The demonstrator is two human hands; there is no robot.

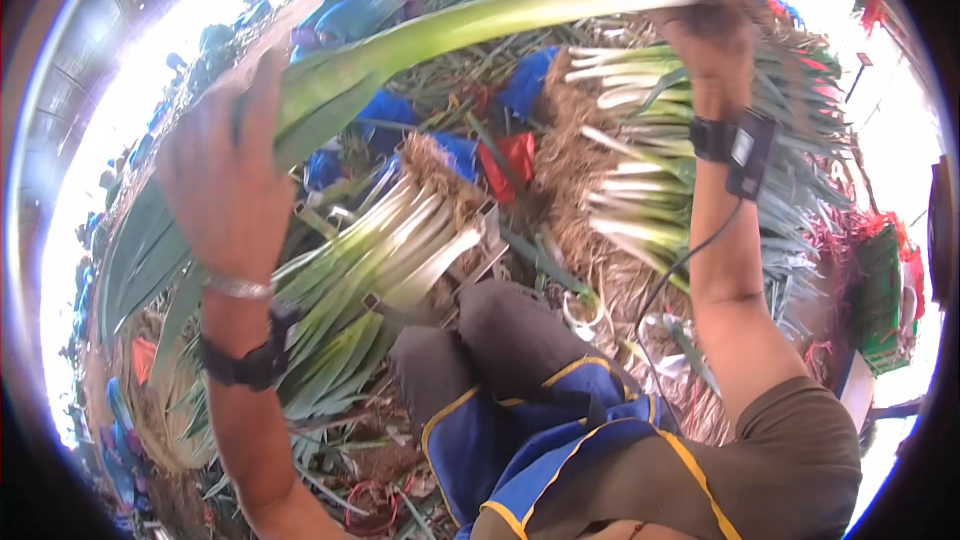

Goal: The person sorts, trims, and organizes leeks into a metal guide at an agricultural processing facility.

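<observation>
A single large leek [450, 25] is stretched across the top of the view, white root end to the right, green leaves to the left. My right hand [712, 35], smeared by motion, is closed around its white root end. The back of my left hand [225, 185] faces me at the leafy end; the hand grips the leaves, which trail out past it to the lower left. Below the leek, a pile of leeks [400, 240] lies near my knees with roots pointing right. A larger stack of leeks [650, 180] lies to the right, roots facing left.
Blue plastic pieces [527, 85] and a red piece [510, 165] lie between the piles. A green crate [880, 300] stands at the far right. Loose leaves and red strings [375, 505] litter the ground. A cable [665, 275] hangs from my right wrist device [750, 155].
</observation>
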